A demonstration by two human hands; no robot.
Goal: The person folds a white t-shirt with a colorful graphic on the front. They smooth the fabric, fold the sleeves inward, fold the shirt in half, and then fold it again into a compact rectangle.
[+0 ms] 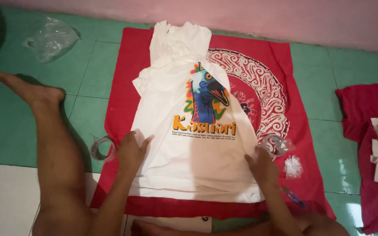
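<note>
A white T-shirt (184, 144) with a blue bird print lies flat on a red cloth (285, 70) with a white round pattern, spread on green floor tiles. My left hand (132, 150) rests palm down on the shirt's left edge, fingers spread. On the shirt's lower right edge my right hand (261, 168) lies flat, fingers together. Neither hand holds anything. The shirt's top end is bunched and folded near the pink wall.
A tape roll (101, 148) lies left of my left hand. A second clear tape roll (276, 144), a small white scrap (292, 166) and a blue tool (293, 196) sit by my right hand. A plastic bag (51, 39) lies far left; red and white clothes (377, 144) are piled right. My leg (51, 144) stretches left.
</note>
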